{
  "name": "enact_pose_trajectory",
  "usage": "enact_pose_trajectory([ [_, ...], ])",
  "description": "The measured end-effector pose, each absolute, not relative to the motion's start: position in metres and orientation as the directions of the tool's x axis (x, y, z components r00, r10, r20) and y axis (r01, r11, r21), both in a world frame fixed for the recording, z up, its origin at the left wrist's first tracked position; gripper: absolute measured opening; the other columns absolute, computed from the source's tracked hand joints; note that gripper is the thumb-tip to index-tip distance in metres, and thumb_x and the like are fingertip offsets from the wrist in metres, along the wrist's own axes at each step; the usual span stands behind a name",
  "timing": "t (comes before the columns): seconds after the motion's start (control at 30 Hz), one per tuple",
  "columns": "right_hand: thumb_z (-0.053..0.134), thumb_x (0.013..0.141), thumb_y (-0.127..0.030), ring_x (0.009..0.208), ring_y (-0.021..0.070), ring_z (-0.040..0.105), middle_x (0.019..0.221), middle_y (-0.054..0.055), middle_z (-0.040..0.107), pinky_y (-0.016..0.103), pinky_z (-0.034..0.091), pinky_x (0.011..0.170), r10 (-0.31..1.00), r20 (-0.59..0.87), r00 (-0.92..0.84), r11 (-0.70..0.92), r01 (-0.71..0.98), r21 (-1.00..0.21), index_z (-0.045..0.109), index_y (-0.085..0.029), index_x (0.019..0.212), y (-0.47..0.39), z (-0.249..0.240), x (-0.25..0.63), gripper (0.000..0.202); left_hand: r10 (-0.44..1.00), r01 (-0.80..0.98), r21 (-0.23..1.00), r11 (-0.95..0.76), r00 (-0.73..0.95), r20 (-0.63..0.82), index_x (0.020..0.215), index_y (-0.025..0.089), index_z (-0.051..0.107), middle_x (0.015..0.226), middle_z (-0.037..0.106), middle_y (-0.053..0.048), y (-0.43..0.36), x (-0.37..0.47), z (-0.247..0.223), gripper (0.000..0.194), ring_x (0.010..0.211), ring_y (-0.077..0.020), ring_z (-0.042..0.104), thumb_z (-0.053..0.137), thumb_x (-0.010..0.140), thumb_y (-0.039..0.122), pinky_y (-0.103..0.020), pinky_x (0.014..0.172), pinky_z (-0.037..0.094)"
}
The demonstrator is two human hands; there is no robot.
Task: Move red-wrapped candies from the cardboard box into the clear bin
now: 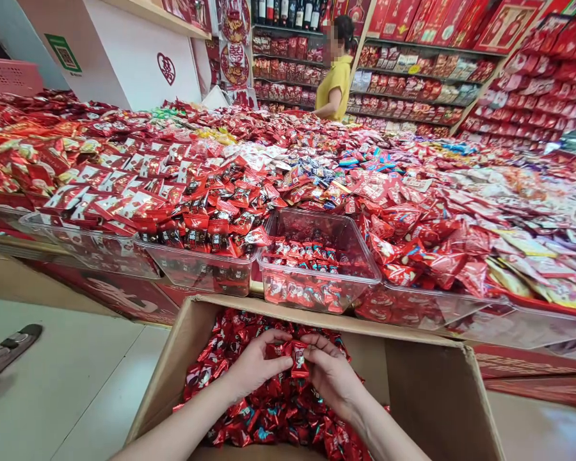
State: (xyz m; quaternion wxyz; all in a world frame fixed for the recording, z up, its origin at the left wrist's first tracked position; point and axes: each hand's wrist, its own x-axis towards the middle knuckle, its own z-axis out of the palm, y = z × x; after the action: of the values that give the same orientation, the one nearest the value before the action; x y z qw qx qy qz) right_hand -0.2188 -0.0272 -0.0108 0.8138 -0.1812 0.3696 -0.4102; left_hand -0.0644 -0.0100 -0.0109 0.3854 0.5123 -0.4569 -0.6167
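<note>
Both hands [292, 371] deep among candies [269, 410], inside cardboard box [427, 390] walls.

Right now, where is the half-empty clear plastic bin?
The half-empty clear plastic bin sits at the centre of the head view, on the display edge just beyond the brown cardboard box.

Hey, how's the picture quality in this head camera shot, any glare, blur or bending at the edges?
Head view: bright, even shop lighting with soft shadows; the hands, left and right, and the cardboard box look sharp; glare glints off the red candy wrappers and the clear plastic bin; wide-angle distortion bends the shelves and table edges; the far person's face is blurred.
</note>
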Motion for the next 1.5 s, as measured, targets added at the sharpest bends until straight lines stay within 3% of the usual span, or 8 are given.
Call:
enact_pose_trajectory([
  [0.1,0.071,0.053,-0.019,0.063,0.0113,0.055,0.064,0.000,0.061,0.025,0.041,0.065,-0.804,-0.454,0.384,0.595,0.501,-0.628,0.059,-0.016,0.077,-0.028,-0.013,-0.218,0.026,-0.961,-0.003,0.972,-0.233,-0.150,-0.231,0.099,0.021,0.055,0.103,0.058,-0.003,-0.010,-0.064,-0.011,0.039,0.094,-0.0176,0.051,0.063,0.061,0.020,-0.029,0.082,0.039],
  [0.3,0.074,0.049,-0.023,0.052,0.0083,0.049,0.056,-0.004,0.056,0.020,0.036,0.053,-0.882,-0.408,0.235,0.465,0.296,-0.835,0.059,-0.015,0.072,-0.025,-0.029,-0.214,0.029,-0.873,0.107,0.876,-0.470,-0.205,-0.443,0.089,0.020,0.049,0.065,0.053,0.006,-0.004,-0.069,-0.024,0.033,0.049,-0.0062,0.045,0.065,0.061,0.029,-0.017,0.042,0.033],
  [0.6,0.072,0.051,-0.035,0.058,0.0129,0.052,0.062,0.000,0.058,0.024,0.038,0.056,-0.919,-0.317,0.234,0.370,0.239,-0.898,0.055,-0.017,0.071,-0.020,-0.032,-0.208,0.031,-0.817,0.063,0.827,-0.558,-0.215,-0.535,0.074,0.017,0.045,0.049,0.051,0.008,0.000,-0.072,-0.015,0.032,0.040,-0.0051,0.046,0.067,0.058,0.035,-0.014,0.034,0.021],
  [0.87,0.060,0.065,-0.034,0.055,0.0116,0.046,0.061,-0.001,0.050,0.023,0.037,0.053,-0.962,-0.091,0.257,0.086,-0.032,-0.996,0.046,-0.020,0.066,-0.012,-0.006,-0.212,0.021,-0.848,0.146,0.850,-0.506,-0.265,-0.460,0.075,0.019,0.042,0.047,0.047,0.011,0.001,-0.066,-0.002,0.033,0.040,-0.0044,0.039,0.068,0.057,0.028,-0.016,0.039,0.025],
  [1.03,0.054,0.068,-0.024,0.066,0.0140,0.051,0.073,0.002,0.057,0.024,0.039,0.061,-0.914,0.184,0.361,-0.245,-0.132,-0.961,0.049,-0.021,0.067,-0.011,0.032,-0.212,0.007,-0.900,0.361,0.859,-0.362,-0.375,-0.221,0.068,0.017,0.040,0.060,0.047,0.007,0.002,-0.063,0.021,0.036,0.051,-0.0039,0.038,0.072,0.055,0.024,-0.017,0.048,0.027],
  [1.23,0.057,0.067,-0.017,0.067,0.0143,0.054,0.074,0.003,0.060,0.025,0.043,0.061,-0.844,0.190,0.502,-0.287,-0.122,-0.950,0.049,-0.021,0.061,-0.026,0.101,-0.209,0.011,-0.925,0.522,0.799,-0.299,-0.365,-0.108,0.068,0.017,0.044,0.060,0.049,0.005,0.003,-0.056,0.046,0.041,0.050,-0.0044,0.039,0.075,0.049,0.036,-0.017,0.048,0.027],
  [1.33,0.058,0.069,-0.024,0.060,0.0126,0.054,0.067,0.001,0.058,0.025,0.043,0.054,-0.900,0.193,0.392,-0.230,-0.049,-0.972,0.049,-0.021,0.064,-0.063,0.145,-0.200,0.011,-0.931,0.487,0.823,-0.292,-0.342,-0.128,0.071,0.018,0.046,0.064,0.055,0.002,0.002,-0.049,0.042,0.040,0.046,-0.0043,0.042,0.072,0.052,0.041,-0.018,0.044,0.028],
  [1.5,0.066,0.061,-0.023,0.046,0.0056,0.044,0.051,-0.005,0.048,0.020,0.039,0.046,-0.978,-0.086,0.189,0.060,-0.137,-0.989,0.048,-0.016,0.056,-0.163,0.152,-0.171,0.020,-0.949,0.374,0.885,-0.278,-0.251,-0.192,0.071,0.019,0.045,0.061,0.055,0.003,-0.001,-0.046,0.022,0.035,0.042,-0.0040,0.041,0.067,0.058,0.042,-0.018,0.043,0.026],
])
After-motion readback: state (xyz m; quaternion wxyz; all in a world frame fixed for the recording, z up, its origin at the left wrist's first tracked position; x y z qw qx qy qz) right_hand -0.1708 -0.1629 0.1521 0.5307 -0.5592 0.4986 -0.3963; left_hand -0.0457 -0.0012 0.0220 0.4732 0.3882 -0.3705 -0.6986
